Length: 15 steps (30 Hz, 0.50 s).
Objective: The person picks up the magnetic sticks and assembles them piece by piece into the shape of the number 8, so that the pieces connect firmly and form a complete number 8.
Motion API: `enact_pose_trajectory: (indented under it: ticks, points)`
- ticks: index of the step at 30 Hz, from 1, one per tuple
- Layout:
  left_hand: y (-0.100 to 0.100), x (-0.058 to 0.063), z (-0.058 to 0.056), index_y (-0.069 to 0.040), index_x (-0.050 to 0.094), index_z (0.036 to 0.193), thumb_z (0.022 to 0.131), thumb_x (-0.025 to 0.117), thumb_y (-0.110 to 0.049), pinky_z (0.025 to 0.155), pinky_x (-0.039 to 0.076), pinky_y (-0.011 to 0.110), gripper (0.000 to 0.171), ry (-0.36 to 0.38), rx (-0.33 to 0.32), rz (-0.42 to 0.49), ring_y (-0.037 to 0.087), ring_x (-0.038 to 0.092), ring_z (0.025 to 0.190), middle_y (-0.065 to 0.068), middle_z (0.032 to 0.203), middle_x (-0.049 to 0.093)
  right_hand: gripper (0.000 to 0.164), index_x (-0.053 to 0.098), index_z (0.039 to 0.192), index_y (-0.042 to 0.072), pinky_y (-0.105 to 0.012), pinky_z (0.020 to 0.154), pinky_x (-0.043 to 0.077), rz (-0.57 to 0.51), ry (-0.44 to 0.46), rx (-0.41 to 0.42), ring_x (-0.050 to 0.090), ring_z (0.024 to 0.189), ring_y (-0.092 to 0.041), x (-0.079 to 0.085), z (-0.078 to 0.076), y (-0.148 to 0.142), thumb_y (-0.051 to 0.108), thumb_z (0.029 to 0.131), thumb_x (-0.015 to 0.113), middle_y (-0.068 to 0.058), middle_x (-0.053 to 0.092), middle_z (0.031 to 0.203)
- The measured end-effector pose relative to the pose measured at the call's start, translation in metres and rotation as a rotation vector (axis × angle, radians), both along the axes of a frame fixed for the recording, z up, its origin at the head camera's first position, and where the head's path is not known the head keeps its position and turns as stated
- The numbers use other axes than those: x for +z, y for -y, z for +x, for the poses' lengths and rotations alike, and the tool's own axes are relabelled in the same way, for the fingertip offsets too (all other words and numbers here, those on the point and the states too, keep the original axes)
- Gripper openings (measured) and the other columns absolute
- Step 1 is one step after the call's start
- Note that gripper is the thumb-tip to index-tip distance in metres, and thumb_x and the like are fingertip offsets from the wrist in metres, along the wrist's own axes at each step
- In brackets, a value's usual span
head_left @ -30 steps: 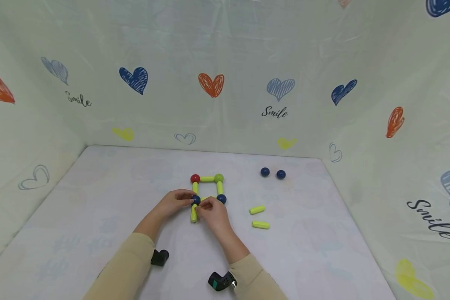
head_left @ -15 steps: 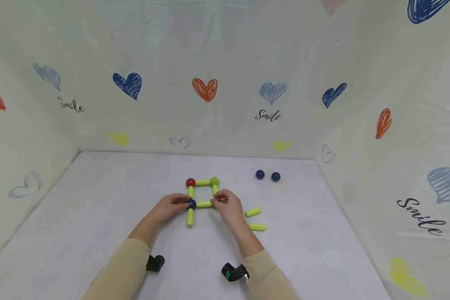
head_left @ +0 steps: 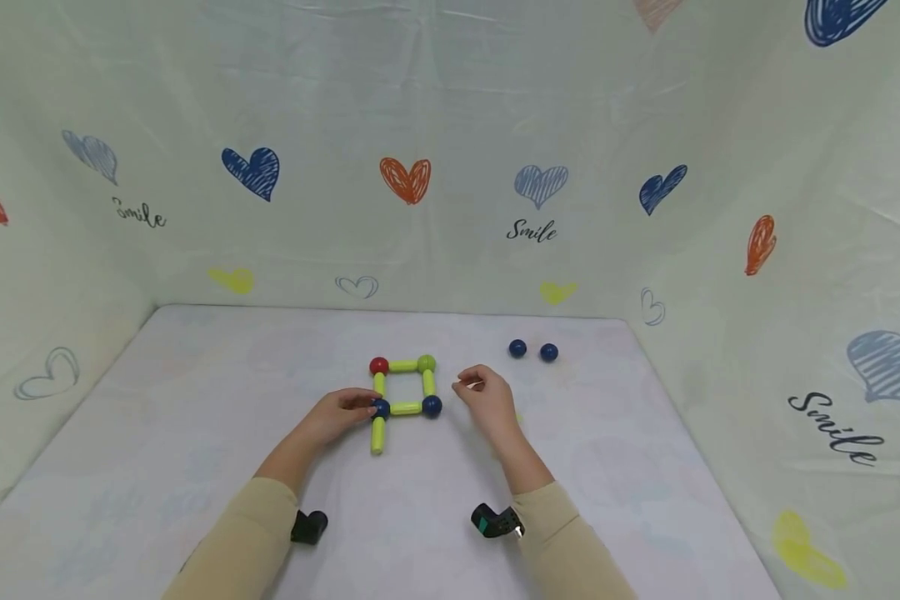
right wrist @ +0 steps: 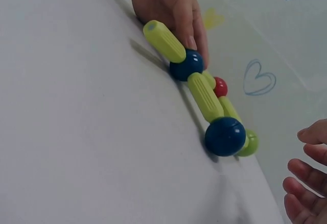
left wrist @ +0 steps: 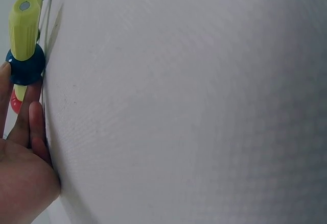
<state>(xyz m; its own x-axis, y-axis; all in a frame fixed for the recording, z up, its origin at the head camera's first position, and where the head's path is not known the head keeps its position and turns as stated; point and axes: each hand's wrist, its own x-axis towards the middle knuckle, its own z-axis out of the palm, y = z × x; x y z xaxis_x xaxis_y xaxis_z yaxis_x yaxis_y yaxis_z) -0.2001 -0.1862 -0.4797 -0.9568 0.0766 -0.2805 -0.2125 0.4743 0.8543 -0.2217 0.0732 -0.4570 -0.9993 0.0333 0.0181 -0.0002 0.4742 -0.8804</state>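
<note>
- Pinching near-left blue ball [head_left: 382,408] in left hand [head_left: 340,417], with thumb and fingers coming in from its left side; gripping nothing else there.
- Holding nothing in right hand [head_left: 490,407]; plainly loose-fingered and parted from all pieces in right wrist view; hovering to the right of near-right blue ball [head_left: 432,406], near but not touching.
- Between both hands, on white table [head_left: 270,358]: square frame [head_left: 406,408] of yellow-green rods and balls, with red ball [head_left: 378,366] at far-left corner and green ball [head_left: 426,363] at far-right; seemingly closed on all four sides.
- Mattering most, as judged from layout: direction of free-ended rod [head_left: 377,437]; joined to near-left blue ball, with long axis running toward the person, roughly in line with left-side rod [head_left: 379,384]; bare at its near end; much nearer to left hand than to right.
- Beyond right hand, farther off and rightward: left loose blue ball [head_left: 517,349] and right loose blue ball [head_left: 548,352], side by side but apart; nearer to right hand than to left.
- Just behind right wrist: yellow-green sliver [head_left: 519,417], probably part of a rod; mostly hidden, so impossible to tell its axis.
- No container in any view.
</note>
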Motion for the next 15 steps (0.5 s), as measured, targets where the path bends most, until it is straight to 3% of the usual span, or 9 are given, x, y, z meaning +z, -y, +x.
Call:
enact_pose_trajectory:
  ticks: [15]
  points:
    - [-0.001, -0.002, -0.002, -0.007, 0.063, 0.128, 0.095, 0.065, -0.018, 0.102, 0.040, 0.049, 0.035, 0.012, 0.011, -0.004, 0.032, 0.051, 0.120, 0.017, 0.130, 0.058, 0.020, 0.068, 0.104, 0.004, -0.034, 0.075, 0.047, 0.099, -0.026, -0.045, 0.056, 0.090, -0.023, 0.006, -0.034, -0.043, 0.015, 0.088, 0.072, -0.007, 0.066, 0.103]
